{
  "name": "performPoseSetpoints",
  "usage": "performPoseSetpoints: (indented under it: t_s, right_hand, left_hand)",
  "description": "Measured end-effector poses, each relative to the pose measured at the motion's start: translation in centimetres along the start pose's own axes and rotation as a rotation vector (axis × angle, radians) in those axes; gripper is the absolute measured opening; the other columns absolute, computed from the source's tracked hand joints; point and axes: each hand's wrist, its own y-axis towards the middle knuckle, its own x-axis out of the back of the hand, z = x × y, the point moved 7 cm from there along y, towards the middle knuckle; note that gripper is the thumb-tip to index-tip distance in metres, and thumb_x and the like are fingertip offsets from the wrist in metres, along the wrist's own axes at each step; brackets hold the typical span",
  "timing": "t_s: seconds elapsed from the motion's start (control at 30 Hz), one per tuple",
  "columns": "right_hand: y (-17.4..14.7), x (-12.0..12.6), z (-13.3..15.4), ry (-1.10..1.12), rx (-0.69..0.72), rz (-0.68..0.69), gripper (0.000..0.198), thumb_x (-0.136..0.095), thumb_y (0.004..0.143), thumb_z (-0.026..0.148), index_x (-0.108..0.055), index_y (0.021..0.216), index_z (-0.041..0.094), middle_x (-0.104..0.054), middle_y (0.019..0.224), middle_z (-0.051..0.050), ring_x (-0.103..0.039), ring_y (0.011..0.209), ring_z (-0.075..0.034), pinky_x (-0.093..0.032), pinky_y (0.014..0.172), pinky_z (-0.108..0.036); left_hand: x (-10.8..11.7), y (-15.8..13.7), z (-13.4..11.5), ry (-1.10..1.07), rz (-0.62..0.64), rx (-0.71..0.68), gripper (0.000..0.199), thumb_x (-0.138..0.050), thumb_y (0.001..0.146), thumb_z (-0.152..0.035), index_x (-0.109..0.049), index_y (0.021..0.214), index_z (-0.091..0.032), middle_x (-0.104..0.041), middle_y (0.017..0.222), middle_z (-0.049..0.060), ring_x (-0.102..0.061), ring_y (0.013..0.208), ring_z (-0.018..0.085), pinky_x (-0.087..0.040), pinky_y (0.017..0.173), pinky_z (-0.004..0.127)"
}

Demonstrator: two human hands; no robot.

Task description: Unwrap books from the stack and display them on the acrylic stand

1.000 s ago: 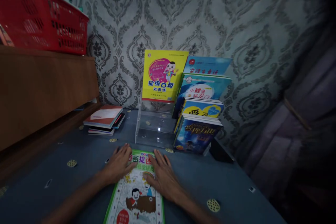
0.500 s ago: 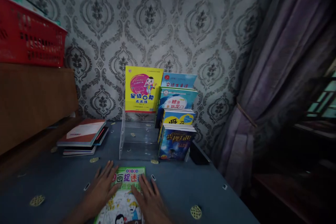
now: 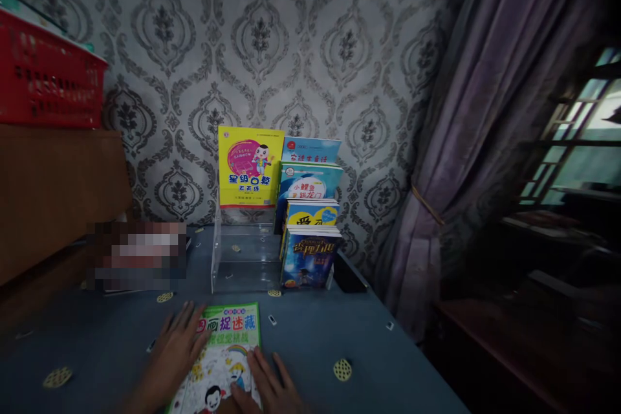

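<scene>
Left hand (image 3: 177, 349) and right hand (image 3: 272, 385) were spread on the green-edged book (image 3: 233, 338), flat on near worktop (image 3: 310, 349). Judged partway: yellow book (image 3: 250, 168) and right-side books (image 3: 310, 259) stood in far transparent rack (image 3: 250, 277); green-edged one wasn't racked.

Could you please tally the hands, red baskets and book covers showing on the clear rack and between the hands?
Hands (left hand, right hand): 2
Red basket: 1
Covers on clear rack: 5
Cover between hands: 1
Total: 9

Head view faces wall (image 3: 310, 45) across table (image 3: 310, 330); far right unclear.
</scene>
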Motion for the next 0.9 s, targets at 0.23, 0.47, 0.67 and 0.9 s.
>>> performPoseSetpoints:
  t_s: [0.23, 0.47, 0.67, 0.9]
  right_hand:
    - [-0.1, 3.2, 2.2, -0.013, 0.043, 0.056, 0.053, -0.047, 0.104, 0.042, -0.035, 0.156, 0.042, -0.036, 0.161, -0.009, -0.041, 0.146, -0.033, -0.044, 0.114, -0.057]
    - [-0.6, 7.5, 4.7, 0.168, -0.013, 0.235, 0.096, -0.069, 0.083, 0.066, -0.028, 0.161, 0.029, -0.015, 0.167, -0.021, -0.012, 0.155, -0.042, -0.018, 0.120, -0.069]
    - [-0.4, 9.2, 6.1, 0.219, -0.092, 0.311, 0.111, -0.069, 0.075, 0.077, -0.028, 0.161, 0.021, -0.008, 0.169, -0.023, -0.002, 0.157, -0.040, -0.003, 0.124, -0.064]
    - [-0.1, 9.0, 6.5, 0.216, -0.091, 0.374, 0.111, -0.065, 0.076, 0.079, -0.027, 0.161, 0.018, -0.004, 0.169, -0.022, 0.002, 0.158, -0.038, -0.001, 0.125, -0.062]
  left_hand:
    - [-2.8, -2.0, 1.7, -0.275, -0.126, 0.037, 0.066, -0.043, 0.094, -0.053, -0.051, 0.148, -0.016, -0.052, 0.152, 0.019, -0.044, 0.145, 0.036, -0.038, 0.118, 0.056]
    - [-0.2, -1.6, 2.9, -1.061, -0.118, 0.302, 0.079, -0.063, 0.082, -0.062, -0.044, 0.142, -0.014, -0.053, 0.149, 0.023, -0.053, 0.138, 0.034, -0.046, 0.113, 0.047]
    - [2.8, -2.2, 3.9, -1.427, -0.147, 0.639, 0.037, -0.072, 0.080, -0.011, -0.059, 0.114, -0.015, -0.071, 0.110, 0.010, -0.072, 0.101, 0.019, -0.058, 0.097, 0.034]
    - [0.8, -3.6, 1.2, -1.597, 0.254, 0.655, 0.026, -0.067, 0.083, -0.004, -0.065, 0.109, -0.007, -0.078, 0.091, 0.013, -0.074, 0.069, 0.019, -0.062, 0.066, 0.028]
